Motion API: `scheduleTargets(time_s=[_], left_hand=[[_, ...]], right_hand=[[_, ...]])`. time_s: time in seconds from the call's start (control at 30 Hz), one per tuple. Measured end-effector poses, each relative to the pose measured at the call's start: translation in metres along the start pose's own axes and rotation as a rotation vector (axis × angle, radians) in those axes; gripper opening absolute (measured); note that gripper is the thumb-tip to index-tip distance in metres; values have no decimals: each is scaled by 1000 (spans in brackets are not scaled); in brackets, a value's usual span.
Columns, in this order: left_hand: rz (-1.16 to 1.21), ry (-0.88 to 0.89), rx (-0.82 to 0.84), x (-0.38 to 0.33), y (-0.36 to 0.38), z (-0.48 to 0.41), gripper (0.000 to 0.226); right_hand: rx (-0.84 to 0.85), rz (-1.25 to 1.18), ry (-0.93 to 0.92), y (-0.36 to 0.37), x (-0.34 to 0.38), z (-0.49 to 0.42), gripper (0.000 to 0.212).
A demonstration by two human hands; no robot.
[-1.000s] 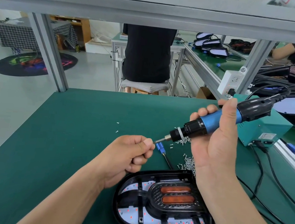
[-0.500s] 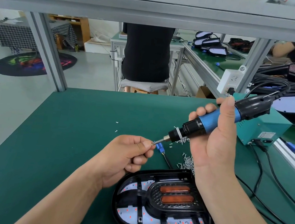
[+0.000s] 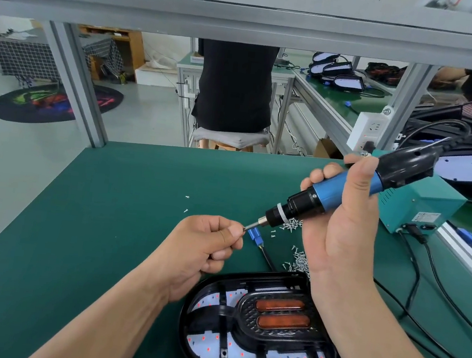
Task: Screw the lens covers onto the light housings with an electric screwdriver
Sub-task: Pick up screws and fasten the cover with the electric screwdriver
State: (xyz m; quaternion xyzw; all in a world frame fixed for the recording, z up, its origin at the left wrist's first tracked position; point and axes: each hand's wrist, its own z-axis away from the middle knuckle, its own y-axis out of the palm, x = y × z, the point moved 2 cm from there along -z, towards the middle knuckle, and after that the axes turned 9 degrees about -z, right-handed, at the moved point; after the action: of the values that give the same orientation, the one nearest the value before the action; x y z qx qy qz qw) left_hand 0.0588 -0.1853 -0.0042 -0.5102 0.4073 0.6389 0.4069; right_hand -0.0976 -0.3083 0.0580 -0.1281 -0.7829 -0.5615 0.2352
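The step in hand seemed to be loading: the left hand (image 3: 203, 251) pinched what seemed a screw onto the tip of the screwdriver (image 3: 330, 194), whose blue barrel the right hand (image 3: 340, 237) gripped. The light housing (image 3: 210, 338) lay at the near edge of the table (image 3: 106, 223); next, the tip would need lowering squarely into a hole.

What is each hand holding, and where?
Right hand grips the screwdriver by its blue barrel; left hand pinches a tiny hidden thing at the tip.

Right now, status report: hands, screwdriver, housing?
Right hand grips electric screwdriver, raised. Left hand pinches its bit tip. Light housing flat on mat below. Loose screws beside it, nothing blocking.
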Motion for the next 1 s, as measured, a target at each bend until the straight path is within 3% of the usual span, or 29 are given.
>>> scheduleTargets(time_s=[0.23, 0.43, 0.67, 0.8, 0.9, 1.0], left_hand=[[-13, 8, -24, 0, -2, 0, 13], [2, -14, 48, -1, -5, 0, 15], [42, -105, 58, -4, -11, 0, 37], [-267, -201, 54, -10, -29, 3, 30], [-553, -241, 172, -17, -41, 10, 28], [-675, -252, 312, -20, -42, 16, 29]], right_hand=[[-6, 12, 44, -3, -4, 2, 12], [-82, -43, 63, -10, -6, -1, 21], [-147, -110, 98, -14, -5, 1, 22], [-101, -118, 126, -12, -3, 5, 16], [-2, -100, 171, -7, -4, 8, 9], [113, -61, 206, -2, -6, 14, 9]])
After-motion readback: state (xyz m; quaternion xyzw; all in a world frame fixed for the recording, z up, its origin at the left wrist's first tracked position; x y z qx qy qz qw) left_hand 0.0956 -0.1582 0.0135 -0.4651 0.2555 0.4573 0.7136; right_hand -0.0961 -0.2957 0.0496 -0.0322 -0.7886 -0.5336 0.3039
